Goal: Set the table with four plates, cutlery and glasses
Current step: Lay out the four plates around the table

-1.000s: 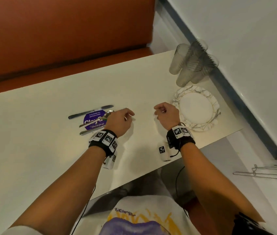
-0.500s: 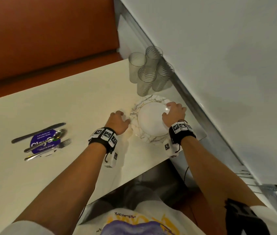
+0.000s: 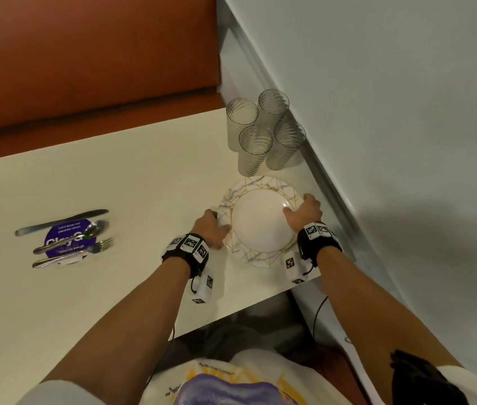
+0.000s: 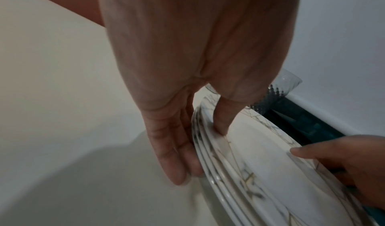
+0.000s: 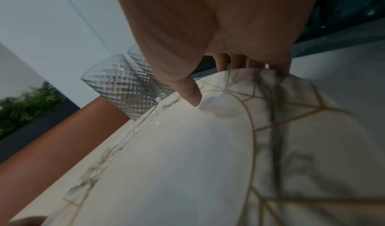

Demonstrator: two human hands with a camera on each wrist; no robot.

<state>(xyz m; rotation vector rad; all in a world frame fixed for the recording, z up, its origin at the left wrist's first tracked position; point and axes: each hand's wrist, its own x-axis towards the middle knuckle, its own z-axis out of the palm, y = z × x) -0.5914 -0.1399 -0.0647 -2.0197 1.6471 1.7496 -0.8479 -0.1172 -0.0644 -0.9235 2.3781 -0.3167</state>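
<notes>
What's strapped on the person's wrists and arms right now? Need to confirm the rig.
Each bare forearm carries a black wristband set with white square black-patterned tags, and a white tagged block hanging below on a thin black cable. The right wristband matches. White short sleeves show at the bottom.

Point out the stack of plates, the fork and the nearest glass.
stack of plates (image 3: pixel 263 222), head view, on the plain white centre of the top plate.
fork (image 3: pixel 101 245), head view, on the tines, at its right end.
nearest glass (image 3: pixel 253 152), head view, on its ribbed side wall.
</notes>
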